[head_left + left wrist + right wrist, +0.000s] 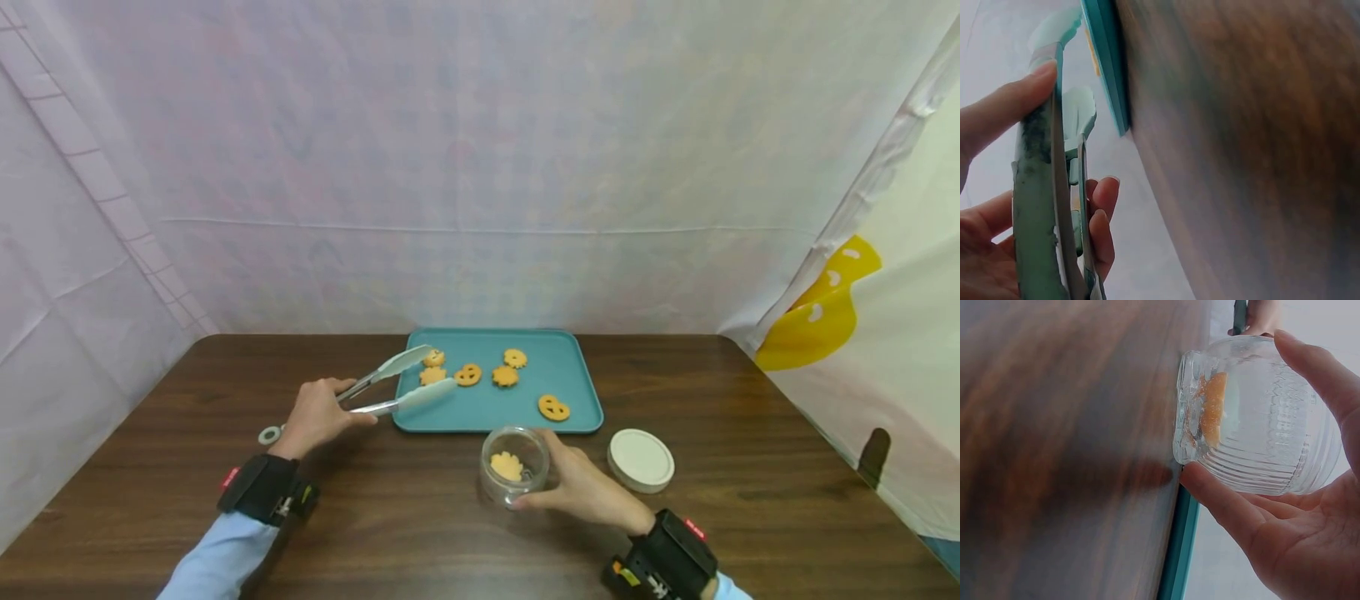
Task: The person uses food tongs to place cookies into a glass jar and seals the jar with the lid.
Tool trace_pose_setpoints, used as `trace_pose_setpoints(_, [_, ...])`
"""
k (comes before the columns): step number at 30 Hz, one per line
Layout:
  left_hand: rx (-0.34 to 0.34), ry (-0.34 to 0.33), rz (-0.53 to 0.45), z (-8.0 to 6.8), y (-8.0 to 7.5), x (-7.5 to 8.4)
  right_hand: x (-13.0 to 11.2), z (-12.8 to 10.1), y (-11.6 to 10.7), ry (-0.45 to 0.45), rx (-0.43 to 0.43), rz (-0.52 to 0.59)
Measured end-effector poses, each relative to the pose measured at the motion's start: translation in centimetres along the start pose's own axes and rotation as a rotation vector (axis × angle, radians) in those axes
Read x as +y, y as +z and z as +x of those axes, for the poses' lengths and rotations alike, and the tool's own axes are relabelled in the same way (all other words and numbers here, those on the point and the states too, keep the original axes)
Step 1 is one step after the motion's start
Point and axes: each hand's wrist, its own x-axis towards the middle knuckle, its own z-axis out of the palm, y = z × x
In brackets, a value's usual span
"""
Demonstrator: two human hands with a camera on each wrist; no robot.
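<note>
My left hand [318,419] grips a pair of metal tongs [1063,206] with pale tips, thumb on one arm and fingers around the other. The spread tips of the tongs reach over the left side of a blue tray [558,358], one on each side of two cookies [432,375] there. My right hand [585,487] holds a clear glass jar [491,490] in front of the tray, thumb and fingers around its side. Inside the jar lies a scalloped cookie [1214,409], near the bottom. The jar stands upright on the table and has no lid on.
More cookies lie on the tray, among them a pretzel-shaped one [553,407] at the front right. A white round lid [641,460] rests on the brown wooden table [397,533], right of the jar. White cloth [465,167] hangs behind the table.
</note>
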Motion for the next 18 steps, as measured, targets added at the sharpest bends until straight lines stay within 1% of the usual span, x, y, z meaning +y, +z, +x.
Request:
trace_pose_setpoints(9, [-0.042,-0.029,-0.001,0.28,0.24,-0.30,0.02,0.03,0.04,0.007,-0.013,0.011])
trace_pose_setpoints(16, [-0.028,0.015,0.041,0.54,0.19,-0.21,0.01,0.04,0.02,0.003,-0.008,0.006])
trace_pose_setpoints(18, [-0.032,0.018,0.049,0.60,0.11,-0.22,0.01,0.04,0.02,0.003,-0.012,0.009])
